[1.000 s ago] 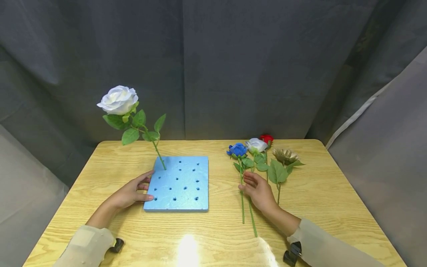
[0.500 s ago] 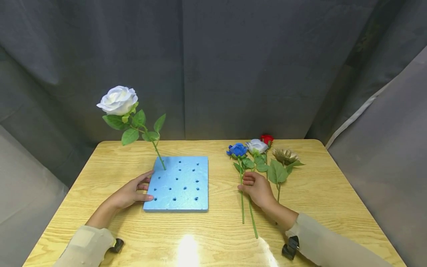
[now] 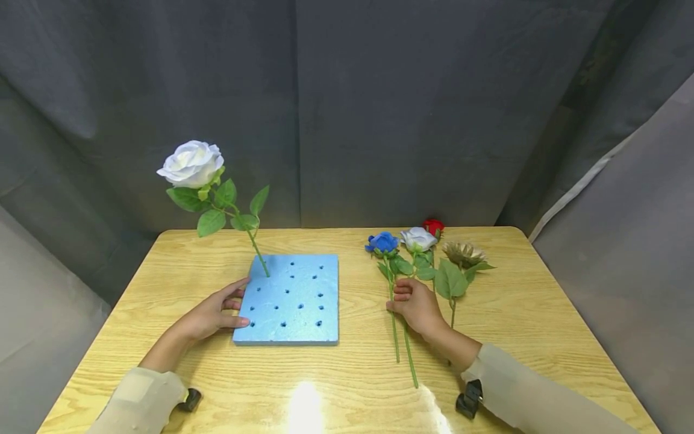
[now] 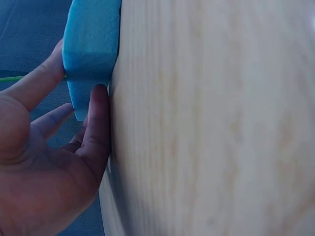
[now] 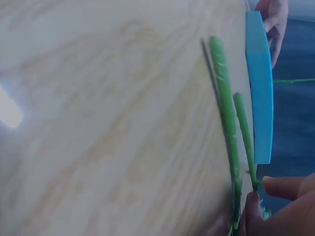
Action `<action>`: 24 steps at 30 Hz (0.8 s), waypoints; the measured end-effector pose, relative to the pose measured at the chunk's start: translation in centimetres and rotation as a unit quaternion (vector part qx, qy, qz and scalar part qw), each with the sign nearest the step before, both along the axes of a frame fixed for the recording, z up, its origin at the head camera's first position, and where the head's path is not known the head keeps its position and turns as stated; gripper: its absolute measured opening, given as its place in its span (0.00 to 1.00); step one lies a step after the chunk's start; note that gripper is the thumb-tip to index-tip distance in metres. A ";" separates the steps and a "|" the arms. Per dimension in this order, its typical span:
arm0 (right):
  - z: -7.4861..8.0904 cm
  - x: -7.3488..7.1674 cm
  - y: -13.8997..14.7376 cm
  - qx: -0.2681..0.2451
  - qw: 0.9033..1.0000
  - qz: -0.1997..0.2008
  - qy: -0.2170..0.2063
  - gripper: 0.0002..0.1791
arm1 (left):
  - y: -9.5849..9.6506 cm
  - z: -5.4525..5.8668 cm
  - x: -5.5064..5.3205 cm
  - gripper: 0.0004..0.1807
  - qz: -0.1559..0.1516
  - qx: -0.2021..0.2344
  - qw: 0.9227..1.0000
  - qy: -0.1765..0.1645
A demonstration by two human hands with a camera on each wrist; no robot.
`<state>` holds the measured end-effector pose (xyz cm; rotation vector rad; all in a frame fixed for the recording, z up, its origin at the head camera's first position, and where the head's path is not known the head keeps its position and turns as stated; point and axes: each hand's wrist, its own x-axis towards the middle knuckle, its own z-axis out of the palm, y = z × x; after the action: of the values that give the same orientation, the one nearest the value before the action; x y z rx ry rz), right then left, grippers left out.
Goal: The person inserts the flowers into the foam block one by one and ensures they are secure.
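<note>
Dark curtains (image 3: 374, 126) are hanging behind a wood-grain tabletop (image 3: 352, 386), where a blue rose (image 3: 382, 242) is lying right of a blue foam board (image 3: 303, 289). Finger and thumb of the right hand (image 3: 420, 307) are pinching the rose's slim stem (image 5: 245, 132); the left hand (image 3: 208, 314) is gripping the board's edge. Looking light, stiff-stemmed and soft-petalled, the rose is probably favouring a mid-stem hold.

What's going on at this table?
A person is working with both hands. The left hand holds the left edge of a blue board full of holes; one white rose stands tilted in it. The right hand pinches a blue flower by its stem. Another white flower, a red flower and a brownish flower lie nearby on the table.
</note>
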<state>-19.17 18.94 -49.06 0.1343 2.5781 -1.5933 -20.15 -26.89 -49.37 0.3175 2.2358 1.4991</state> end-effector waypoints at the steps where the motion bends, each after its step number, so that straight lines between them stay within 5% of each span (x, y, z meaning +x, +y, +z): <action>1: 0.1 0.0 0.1 -0.013 1.000 0.000 -0.005 0.30 | 0.0 0.0 0.0 0.56 0.000 0.000 1.000 -0.001; 24: 1.1 -0.9 0.9 -0.027 0.998 0.034 -0.045 0.17 | 0.0 0.0 0.1 0.56 -0.002 -0.009 1.000 0.007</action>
<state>-20.08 19.81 -47.93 0.1092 2.4424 -1.5930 -20.02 -26.85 -49.36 0.3286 2.2568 1.4795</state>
